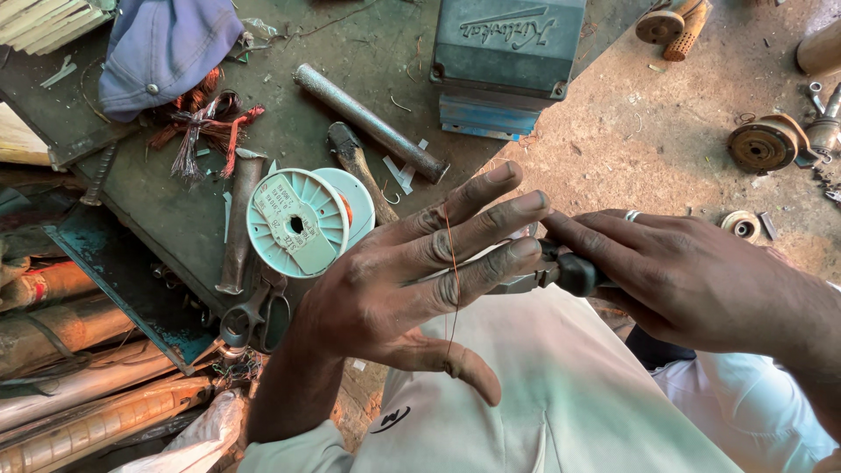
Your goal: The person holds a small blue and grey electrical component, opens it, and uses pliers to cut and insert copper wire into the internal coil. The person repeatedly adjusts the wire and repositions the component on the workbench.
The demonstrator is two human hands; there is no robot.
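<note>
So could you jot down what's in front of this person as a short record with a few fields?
left hand: left hand open, fingers spread, a thin copper wire running across them
right hand: right hand gripping black-handled pliers
bench: dark metal workbench
near the left hand: pale green wire spool, scissors, metal rod
further off: blue cap, grey-green metal housing

Copper wire (452, 263): thin, reddish strand (taut, near vertical) across open left hand (412, 280). Pliers (561, 270): dark-handled, gripped in right hand (692, 280).
</note>
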